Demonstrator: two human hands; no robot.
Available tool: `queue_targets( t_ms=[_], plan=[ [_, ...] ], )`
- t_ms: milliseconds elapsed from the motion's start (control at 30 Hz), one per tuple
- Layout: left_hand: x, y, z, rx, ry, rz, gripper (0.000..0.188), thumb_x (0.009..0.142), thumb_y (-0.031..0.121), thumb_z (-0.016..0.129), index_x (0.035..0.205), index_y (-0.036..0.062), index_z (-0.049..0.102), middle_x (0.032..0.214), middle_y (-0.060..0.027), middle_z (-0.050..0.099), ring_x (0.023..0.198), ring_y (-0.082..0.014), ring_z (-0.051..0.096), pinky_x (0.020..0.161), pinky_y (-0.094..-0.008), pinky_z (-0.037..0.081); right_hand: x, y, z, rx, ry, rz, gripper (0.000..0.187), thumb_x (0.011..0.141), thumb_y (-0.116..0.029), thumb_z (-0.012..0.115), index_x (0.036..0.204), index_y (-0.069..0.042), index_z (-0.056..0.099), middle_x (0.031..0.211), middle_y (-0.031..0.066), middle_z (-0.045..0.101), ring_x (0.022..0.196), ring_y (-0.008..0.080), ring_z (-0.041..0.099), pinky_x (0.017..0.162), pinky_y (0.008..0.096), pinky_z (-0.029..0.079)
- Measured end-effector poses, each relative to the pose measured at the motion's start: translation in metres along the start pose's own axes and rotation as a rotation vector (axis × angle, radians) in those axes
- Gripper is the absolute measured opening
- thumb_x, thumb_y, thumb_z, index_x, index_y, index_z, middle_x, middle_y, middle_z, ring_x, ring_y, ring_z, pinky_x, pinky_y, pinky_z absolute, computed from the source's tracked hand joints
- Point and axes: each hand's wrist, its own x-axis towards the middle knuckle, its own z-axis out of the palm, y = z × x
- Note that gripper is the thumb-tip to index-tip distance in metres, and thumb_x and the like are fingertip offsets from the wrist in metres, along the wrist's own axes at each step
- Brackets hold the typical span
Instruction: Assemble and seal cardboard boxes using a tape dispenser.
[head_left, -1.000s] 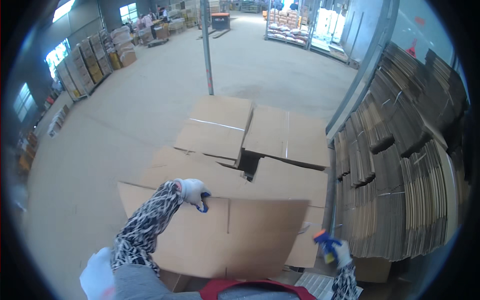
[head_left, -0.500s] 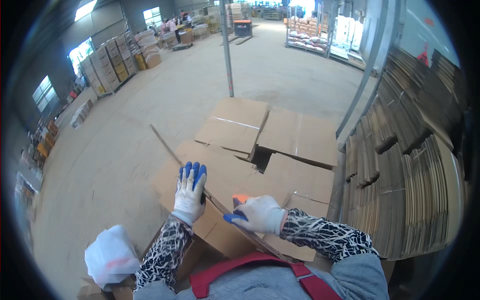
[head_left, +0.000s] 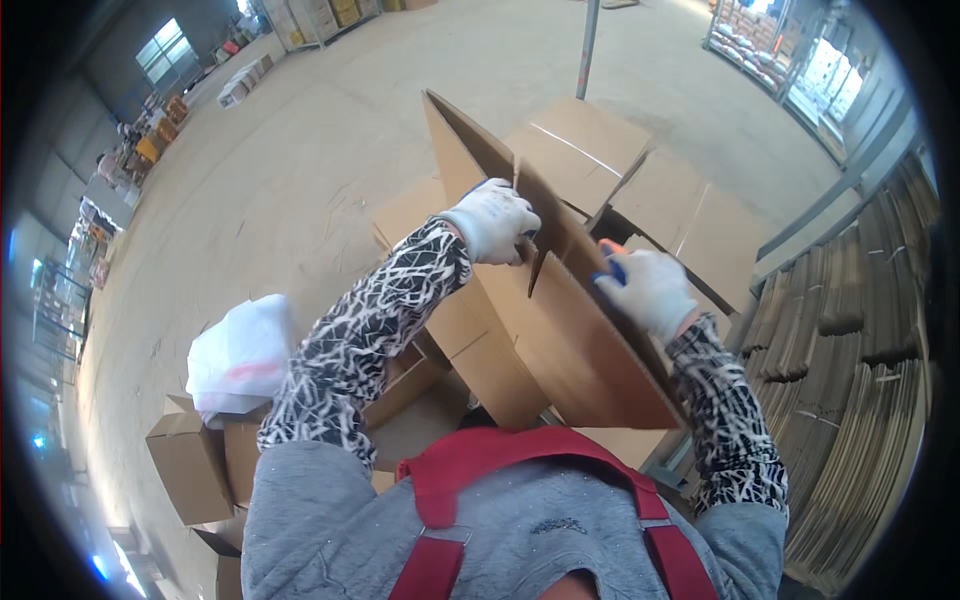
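Note:
A partly unfolded brown cardboard box [head_left: 600, 355] tilts in front of my chest, its panels spread apart at the top. My left hand [head_left: 492, 222], in a white and blue work glove, is closed on a flap at the box's upper edge. At the box's right side is my gloved right hand [head_left: 650, 292], fingers curled around a small orange object [head_left: 611, 246]. Only the tip of that object shows, so its kind cannot be made out. Beneath the box lie flat cardboard sheets [head_left: 725, 225], stacked in bundles bound with pale straps.
Tall stacks of folded cardboard [head_left: 830, 400] stand close on my right. A metal post [head_left: 588, 50] rises beyond the bundles. To my left, a white plastic bag [head_left: 240, 350] sits on open cardboard boxes [head_left: 190, 470]. Shelving with goods [head_left: 745, 45] stands farther off.
The flat cardboard under my hands is now lifted and opened into a box shape. My left hand has gone from resting flat to gripping a flap. The view has turned left and down.

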Motion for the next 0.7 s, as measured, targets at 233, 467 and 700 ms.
queue_targets(
  t_ms=[233, 467, 700],
  plan=[
    [-0.082, 0.09, -0.049, -0.458, -0.573, 0.323, 0.057, 0.072, 0.05, 0.074, 0.108, 0.0069, 0.065, 0.09, -0.0127, 0.069, 0.092, -0.0281, 0.066, 0.08, -0.0381, 0.052, 0.012, 0.047, -0.028, -0.1, 0.142, 0.053, 0.033, 0.085, -0.042, 0.058, 0.091, -0.011, 0.068, 0.082, 0.0169, 0.066, 0.079, 0.0341, 0.064, 0.071, 0.0447, 0.049],
    [-0.041, 0.2, 0.016, -0.718, -0.756, 0.026, 0.076, 0.078, 0.058, 0.066, 0.123, -0.0011, 0.052, 0.108, -0.024, 0.063, 0.102, -0.0367, 0.061, 0.085, -0.0418, 0.05, 0.074, 0.028, -0.012, -0.093, 0.006, 0.229, 0.037, 0.087, -0.041, 0.054, 0.106, -0.012, 0.068, 0.105, 0.0111, 0.068, 0.1, 0.0284, 0.065, 0.083, 0.0429, 0.052],
    [-0.027, 0.087, 0.102, -1.243, -1.048, -0.161, 0.041, 0.085, 0.031, 0.068, 0.112, 0.001, 0.063, 0.102, -0.0078, 0.068, 0.095, -0.02, 0.065, 0.08, -0.0343, 0.054, 0.086, 0.038, -0.006, -0.041, 0.121, 0.133, 0.034, 0.086, -0.039, 0.055, 0.097, -0.011, 0.071, 0.101, 0.0122, 0.068, 0.094, 0.0301, 0.066, 0.081, 0.0423, 0.053]
  ],
)
